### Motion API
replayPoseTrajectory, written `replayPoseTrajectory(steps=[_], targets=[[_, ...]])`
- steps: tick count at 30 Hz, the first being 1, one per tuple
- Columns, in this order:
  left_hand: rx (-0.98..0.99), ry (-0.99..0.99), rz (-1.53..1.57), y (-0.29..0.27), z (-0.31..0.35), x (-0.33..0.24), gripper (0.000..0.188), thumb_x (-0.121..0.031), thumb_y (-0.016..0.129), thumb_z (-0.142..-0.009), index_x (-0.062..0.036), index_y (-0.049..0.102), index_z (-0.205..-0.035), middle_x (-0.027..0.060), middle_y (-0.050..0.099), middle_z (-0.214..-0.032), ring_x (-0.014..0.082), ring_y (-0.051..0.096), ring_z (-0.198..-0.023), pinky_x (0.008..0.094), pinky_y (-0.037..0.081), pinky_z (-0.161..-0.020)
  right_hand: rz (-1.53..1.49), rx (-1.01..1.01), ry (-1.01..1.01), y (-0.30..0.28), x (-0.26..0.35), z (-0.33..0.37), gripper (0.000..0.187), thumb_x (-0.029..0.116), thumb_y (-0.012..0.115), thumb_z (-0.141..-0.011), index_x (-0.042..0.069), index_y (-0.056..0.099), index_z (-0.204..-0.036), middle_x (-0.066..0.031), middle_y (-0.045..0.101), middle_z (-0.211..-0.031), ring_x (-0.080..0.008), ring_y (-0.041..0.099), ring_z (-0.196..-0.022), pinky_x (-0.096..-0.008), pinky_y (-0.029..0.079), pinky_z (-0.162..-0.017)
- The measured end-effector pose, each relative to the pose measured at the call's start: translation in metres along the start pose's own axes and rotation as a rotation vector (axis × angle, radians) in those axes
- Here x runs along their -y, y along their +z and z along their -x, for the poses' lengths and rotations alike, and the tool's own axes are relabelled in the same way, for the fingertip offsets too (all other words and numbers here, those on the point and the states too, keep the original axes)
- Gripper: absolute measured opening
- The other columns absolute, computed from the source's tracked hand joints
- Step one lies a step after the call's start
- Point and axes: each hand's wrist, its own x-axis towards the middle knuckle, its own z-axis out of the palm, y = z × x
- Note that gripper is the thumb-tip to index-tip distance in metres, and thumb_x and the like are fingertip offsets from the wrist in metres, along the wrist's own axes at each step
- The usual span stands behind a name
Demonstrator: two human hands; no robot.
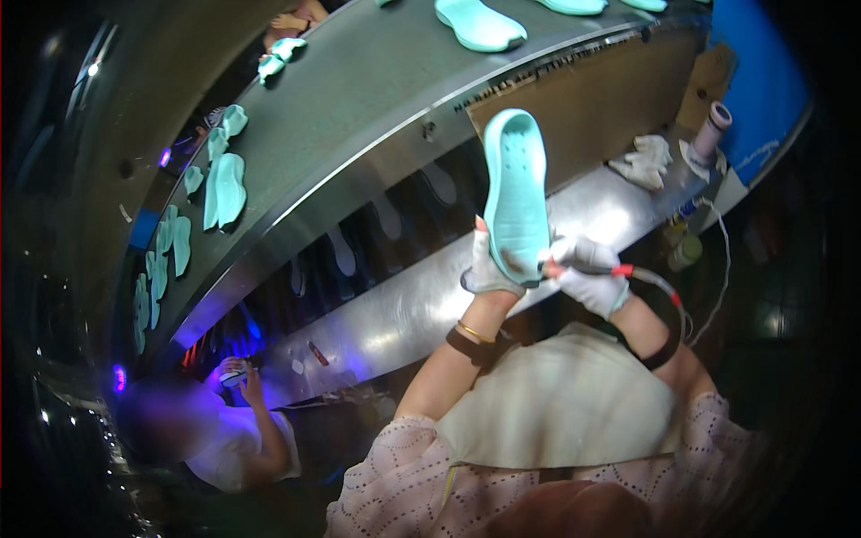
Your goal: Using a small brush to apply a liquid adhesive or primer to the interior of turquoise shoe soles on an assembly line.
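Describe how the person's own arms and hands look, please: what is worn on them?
Both hands, left hand and right hand, wear white fabric gloves. The left wrist carries a thin gold bangle and a dark strap; a dark band circles the right forearm. Pale pink, dotted sleeves cover the upper arms.

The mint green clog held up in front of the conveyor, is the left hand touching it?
Touching. The head view shows the gloved left hand gripping the heel end of the mint green clog, its fingers wrapped against the edge with no gap.
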Motion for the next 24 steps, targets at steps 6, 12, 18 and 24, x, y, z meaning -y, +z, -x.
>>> replayPoseTrajectory(steps=[6,12,18,24], targets=[[-0.164,0.07,0.018,0.011,0.003,-0.005,0.074,-0.061,0.037,-0.082,-0.0059,0.035,-0.132,0.0189,0.043,-0.128,0.0326,0.046,-0.114,0.0454,0.037,-0.097,0.043,-0.21,0.069,0.002,0.017,-0.014,0.004,0.001,0.066,-0.076,0.002,0.063,-0.079,-0.0036,0.064,-0.072,-0.0076,0.057,-0.066,-0.0225,0.045,-0.063],[0.07,-0.053,0.086,-0.009,0.0,-0.007,0.072,-0.056,0.041,-0.082,-0.0034,0.035,-0.131,0.0217,0.043,-0.127,0.0351,0.047,-0.113,0.045,0.038,-0.096,0.056,-0.05,0.117,0.007,0.002,-0.005,0.008,-0.003,0.065,-0.075,0.004,0.063,-0.079,-0.0028,0.064,-0.079,-0.0084,0.057,-0.071,-0.024,0.046,-0.067],[-0.129,-0.01,0.025,-0.021,0.003,-0.007,0.066,-0.053,0.039,-0.086,-0.0043,0.038,-0.13,0.0165,0.045,-0.127,0.0301,0.045,-0.115,0.0423,0.036,-0.098,0.335,-0.214,0.131,-0.01,0.001,-0.023,0.006,0.001,0.062,-0.079,0.003,0.06,-0.084,-0.0047,0.064,-0.08,-0.0094,0.058,-0.073,-0.0229,0.046,-0.068],[-0.204,-0.162,0.156,-0.049,0.005,-0.014,0.06,-0.049,0.038,-0.088,-0.0053,0.041,-0.128,0.0139,0.048,-0.125,0.029,0.049,-0.111,0.0406,0.039,-0.096,0.088,0.024,0.272,0.006,-0.026,-0.008,0.009,0.0,0.064,-0.077,0.004,0.059,-0.083,-0.003,0.063,-0.08,-0.0083,0.056,-0.076,-0.0234,0.045,-0.07]])
